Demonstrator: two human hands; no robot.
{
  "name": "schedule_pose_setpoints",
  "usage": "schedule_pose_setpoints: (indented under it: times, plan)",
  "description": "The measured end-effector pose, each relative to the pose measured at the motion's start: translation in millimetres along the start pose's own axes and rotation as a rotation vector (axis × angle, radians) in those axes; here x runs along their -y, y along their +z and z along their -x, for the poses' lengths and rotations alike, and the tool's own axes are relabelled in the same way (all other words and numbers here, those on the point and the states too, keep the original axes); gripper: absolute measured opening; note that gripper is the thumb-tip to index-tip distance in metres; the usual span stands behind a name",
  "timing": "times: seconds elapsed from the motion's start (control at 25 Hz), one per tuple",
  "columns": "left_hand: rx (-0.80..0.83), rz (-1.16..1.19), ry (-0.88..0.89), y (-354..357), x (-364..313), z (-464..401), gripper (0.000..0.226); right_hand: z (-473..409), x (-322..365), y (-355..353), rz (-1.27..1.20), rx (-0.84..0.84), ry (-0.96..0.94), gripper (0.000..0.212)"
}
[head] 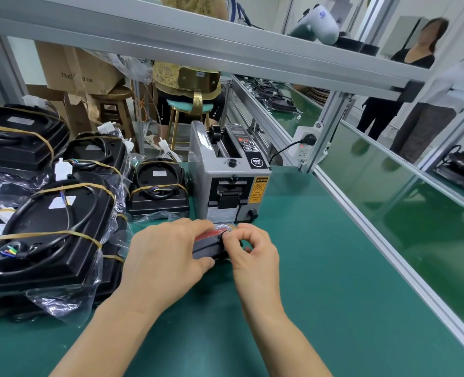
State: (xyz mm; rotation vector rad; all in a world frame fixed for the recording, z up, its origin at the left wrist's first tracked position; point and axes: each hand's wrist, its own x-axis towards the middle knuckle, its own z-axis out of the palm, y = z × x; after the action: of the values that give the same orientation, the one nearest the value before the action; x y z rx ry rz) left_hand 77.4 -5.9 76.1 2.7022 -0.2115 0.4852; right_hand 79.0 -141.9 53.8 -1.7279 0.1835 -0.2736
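A small black device with a red top strip sits on the green mat just in front of the grey tape dispenser machine. My left hand grips the device from the left, fingers over its top and thumb under its near side. My right hand pinches something small at the device's right end, between thumb and forefinger; what it pinches is too small to tell. Most of the device is hidden by both hands.
Stacks of black plastic units in clear bags, bound with yellow rubber bands, fill the left side. Another such unit stands left of the dispenser. An aluminium rail bounds the mat on the right. A power strip hangs behind. People stand at far right.
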Motion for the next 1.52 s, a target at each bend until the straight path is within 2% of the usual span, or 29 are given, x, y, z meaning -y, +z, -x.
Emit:
schedule_pose_setpoints:
  times: [0.24, 0.44, 0.68, 0.76, 0.88, 1.0, 1.12, 1.28, 1.36, 1.44, 1.52]
  plan:
    - [0.006, -0.002, -0.018, 0, 0, -1, 0.048, 2, 2, -5, -0.371, 0.110, 0.146, 0.021]
    - [0.011, -0.015, -0.018, 1, 1, -1, 0.049, 3, 0, 0, -0.272, 0.092, 0.107, 0.030]
    - [0.012, -0.016, -0.010, 0, -1, 0, 0.049, 4, 0, 1, -0.152, 0.068, 0.065, 0.031]
    - [0.025, -0.030, -0.005, -1, -1, 2, 0.050, 5, -2, 2, -0.108, 0.047, 0.035, 0.028]
    - [0.014, -0.021, -0.003, -2, -3, 2, 0.050, 6, -6, 4, -0.091, -0.007, 0.020, 0.011]
    - [0.009, -0.012, -0.002, -4, -5, 3, 0.048, 7, -11, 4, -0.230, -0.015, 0.072, 0.028]
    - [0.022, 0.008, 0.023, -5, -5, 4, 0.044, 3, -11, 9, -0.148, 0.002, 0.062, 0.030]
    - [0.056, -0.096, 0.093, -4, -3, 4, 0.066, -10, -9, 10, -0.100, -0.054, 0.064, 0.017]
    - [0.048, -0.136, 0.086, -2, -5, 5, 0.067, -16, -9, 2, -0.089, -0.028, 0.032, 0.018]
    - [-0.005, -0.034, 0.054, -7, -1, 6, 0.062, -19, -9, -13, -0.081, 0.013, 0.022, 0.020]
    - [-0.091, 0.289, -0.020, -16, 11, 9, 0.062, -22, -9, -32, -0.098, 0.146, 0.020, 0.025]
